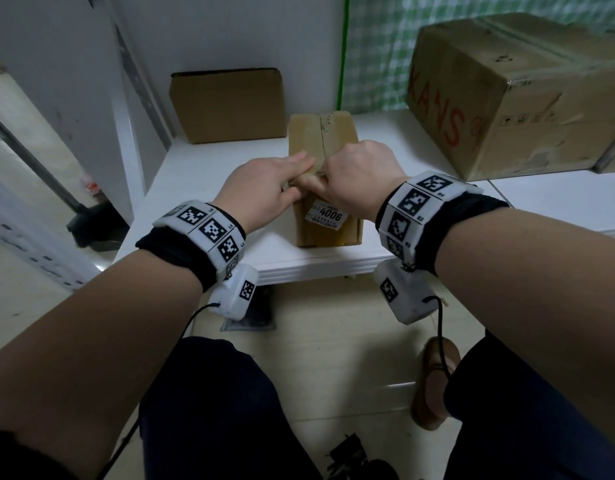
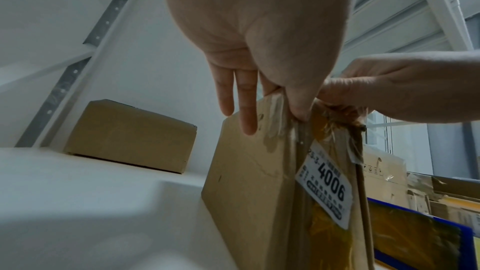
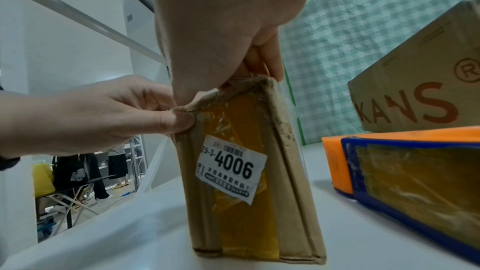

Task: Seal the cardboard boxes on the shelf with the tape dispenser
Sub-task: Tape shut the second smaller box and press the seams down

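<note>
A small cardboard box [image 1: 333, 140] with a white "4006" label [image 1: 327, 216] stands on the white shelf [image 1: 202, 174]. Both hands meet at its near top edge. My left hand [image 1: 299, 171] pinches the near top corner, where old tape is crumpled, between thumb and forefinger; in the left wrist view its other fingers [image 2: 246, 114] lie straight on the box top. My right hand [image 1: 328, 171] curls over the same edge, thumb at the front and fingers [image 3: 270, 65] on top. Yellowish tape [image 3: 239, 122] covers the box's front face. No tape dispenser is in sight.
A closed brown box [image 1: 226, 105] sits at the back left of the shelf. A large "KANS" carton [image 1: 517, 95] fills the right. An orange and blue flat object [image 3: 389, 161] lies just right of the small box. The shelf's front edge [image 1: 316, 268] is close below my wrists.
</note>
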Demonstrator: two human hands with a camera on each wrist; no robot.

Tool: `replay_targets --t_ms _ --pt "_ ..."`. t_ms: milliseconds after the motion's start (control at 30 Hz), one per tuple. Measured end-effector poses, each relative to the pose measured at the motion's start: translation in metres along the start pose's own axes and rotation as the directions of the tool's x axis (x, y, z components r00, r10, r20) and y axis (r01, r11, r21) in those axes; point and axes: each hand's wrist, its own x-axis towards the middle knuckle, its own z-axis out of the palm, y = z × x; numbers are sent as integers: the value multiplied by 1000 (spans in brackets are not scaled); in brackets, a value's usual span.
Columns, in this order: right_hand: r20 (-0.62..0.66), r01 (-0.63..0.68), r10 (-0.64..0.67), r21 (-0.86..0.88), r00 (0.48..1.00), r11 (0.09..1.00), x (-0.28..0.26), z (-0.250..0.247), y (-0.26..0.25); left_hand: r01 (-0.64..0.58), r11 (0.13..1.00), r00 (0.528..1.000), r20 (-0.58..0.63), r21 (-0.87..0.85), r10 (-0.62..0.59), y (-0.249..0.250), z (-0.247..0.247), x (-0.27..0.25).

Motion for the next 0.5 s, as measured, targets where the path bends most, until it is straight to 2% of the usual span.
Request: replay_targets --t_ms 200,500 --pt "3 51 -51 -25 999 998 0 -2 3 -5 1000 1000 -13 11 5 0 1 -1" --pt "-63 84 -88 -57 994 995 1 11 12 -45 998 999 -26 37 46 0 4 -2"
